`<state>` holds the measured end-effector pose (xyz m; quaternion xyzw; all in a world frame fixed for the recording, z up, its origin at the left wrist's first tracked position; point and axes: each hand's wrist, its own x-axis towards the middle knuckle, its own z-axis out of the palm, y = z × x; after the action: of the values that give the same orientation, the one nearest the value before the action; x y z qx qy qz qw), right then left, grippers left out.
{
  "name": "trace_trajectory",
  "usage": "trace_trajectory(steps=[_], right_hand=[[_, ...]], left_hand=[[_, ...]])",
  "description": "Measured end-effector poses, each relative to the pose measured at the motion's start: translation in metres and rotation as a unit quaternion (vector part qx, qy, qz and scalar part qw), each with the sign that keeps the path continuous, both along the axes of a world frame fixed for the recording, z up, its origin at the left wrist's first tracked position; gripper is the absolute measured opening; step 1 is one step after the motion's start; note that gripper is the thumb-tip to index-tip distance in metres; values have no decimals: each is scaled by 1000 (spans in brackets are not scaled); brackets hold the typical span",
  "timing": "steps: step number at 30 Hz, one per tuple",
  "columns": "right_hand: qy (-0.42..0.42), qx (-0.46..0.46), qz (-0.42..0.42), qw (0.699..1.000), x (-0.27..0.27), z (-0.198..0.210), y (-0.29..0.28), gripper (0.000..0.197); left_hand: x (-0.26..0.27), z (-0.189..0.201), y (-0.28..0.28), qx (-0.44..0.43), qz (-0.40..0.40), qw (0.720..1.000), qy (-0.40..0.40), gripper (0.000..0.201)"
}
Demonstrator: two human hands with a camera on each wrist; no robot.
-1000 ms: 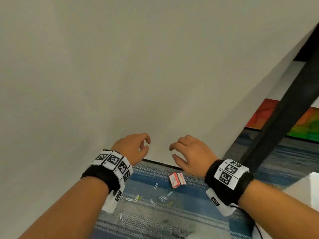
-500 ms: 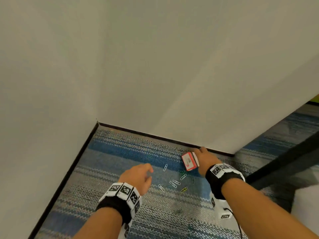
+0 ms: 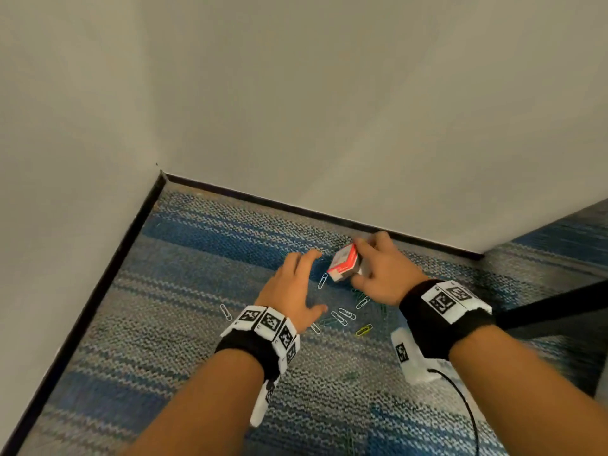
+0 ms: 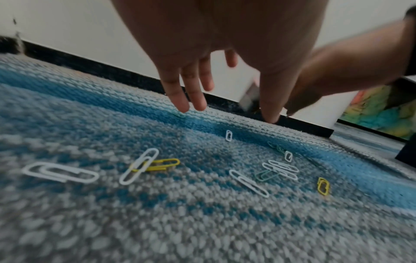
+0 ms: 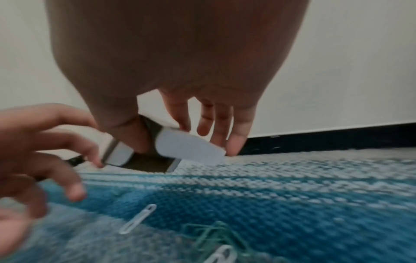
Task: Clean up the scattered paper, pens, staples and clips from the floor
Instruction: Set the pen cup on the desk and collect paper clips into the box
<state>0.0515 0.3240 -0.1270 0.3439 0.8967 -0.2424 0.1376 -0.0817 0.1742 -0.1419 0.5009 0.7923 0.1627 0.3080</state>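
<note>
My right hand [image 3: 365,261] grips a small red-and-white clip box [image 3: 343,266], lifted just off the carpet near the skirting; in the right wrist view the box [image 5: 157,153] sits between thumb and fingers. My left hand [image 3: 296,284] hovers beside it with fingers spread and holds nothing; its fingertips [image 4: 182,105] hang just above the floor. Several paper clips lie scattered below the hands: white clips [image 3: 342,315], a yellow clip [image 3: 363,330], a white clip [image 3: 224,311] off to the left, and a tangle of green clips [image 5: 211,233].
Blue and grey striped carpet [image 3: 197,251] fills a corner bounded by two pale walls with black skirting [image 3: 108,274]. A black table leg [image 3: 556,307] slants in at the right. A colourful panel [image 4: 380,113] stands beyond the wall corner.
My right hand has taken hold of the red box and tilted it up off the carpet. My left hand has moved forward toward the box. The view has dropped closer to the floor.
</note>
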Motion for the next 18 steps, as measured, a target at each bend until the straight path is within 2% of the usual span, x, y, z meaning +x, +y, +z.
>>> trace_trajectory(steps=[3, 5, 7, 8, 12, 16, 18], right_hand=[[15, -15, 51, 998, -25, 6, -21, 55], [39, -1, 57, 998, -41, 10, -32, 46], [76, 12, 33, 996, -55, 13, -41, 41], [100, 11, 22, 995, -61, 14, -44, 40], [194, -8, -6, 981, -83, 12, -51, 29], [304, -61, -32, 950, -102, 1, -51, 27], [323, -68, -31, 943, -110, -8, -49, 29]], left_hand=[[4, -3, -1, 36, 21, 998, -46, 89], [1, -4, -4, 51, 51, 994, -85, 71], [-7, -3, -7, 68, 119, 986, -94, 44], [-12, -2, -9, 79, 156, 980, -91, 37], [-35, -1, -18, 109, 223, 967, -54, 29], [-52, -8, -26, 103, 296, 944, -107, 28], [-58, -15, -29, 110, 305, 941, -103, 25]])
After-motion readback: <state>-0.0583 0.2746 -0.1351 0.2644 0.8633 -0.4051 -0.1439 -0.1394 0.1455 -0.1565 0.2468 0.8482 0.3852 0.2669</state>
